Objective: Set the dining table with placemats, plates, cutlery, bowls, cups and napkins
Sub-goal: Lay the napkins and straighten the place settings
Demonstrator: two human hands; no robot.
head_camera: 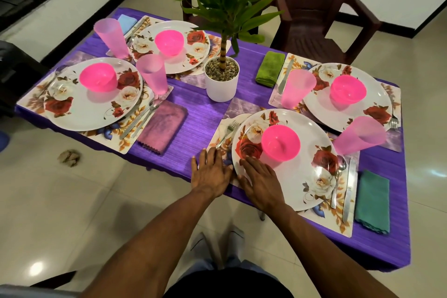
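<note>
1. Left hand [211, 173]: flat, fingers straight and spread, palm down on the near-left corner of the nearest placemat [337, 222] and the table edge; holds nothing.
2. Right hand [260, 182]: flat, fingers extended, lying on the near-left rim of the nearest plate [285, 159]; holds nothing. It is the hand on the plate; the left lies just beside the rim.
3. Nearest plate: lies right of and beyond both hands, centred on its placemat, whose long axis runs along the table edge towards the right. Any squaring-up would likely be a slide from this left side.
4. On that plate: pink bowl [280, 142], upright.
5. Fork [226, 133]: left of the plate, just beyond the left hand's fingertips.
6. Spoon [338, 181] and knife [349, 189]: right of the plate, lengthwise away from the table edge.
7. Teal napkin [373, 202]: just beside the placemat, on the right.
8. Pink cup [359, 135]: beyond the plate's right side, upright.
9. Surface: purple tablecloth [196, 126]; three further settings appear complete.
10. Centre: potted plant [221, 80].
11. Room: pale tiled floor [72, 213]; brown chair [319, 7] beyond the table.
</note>
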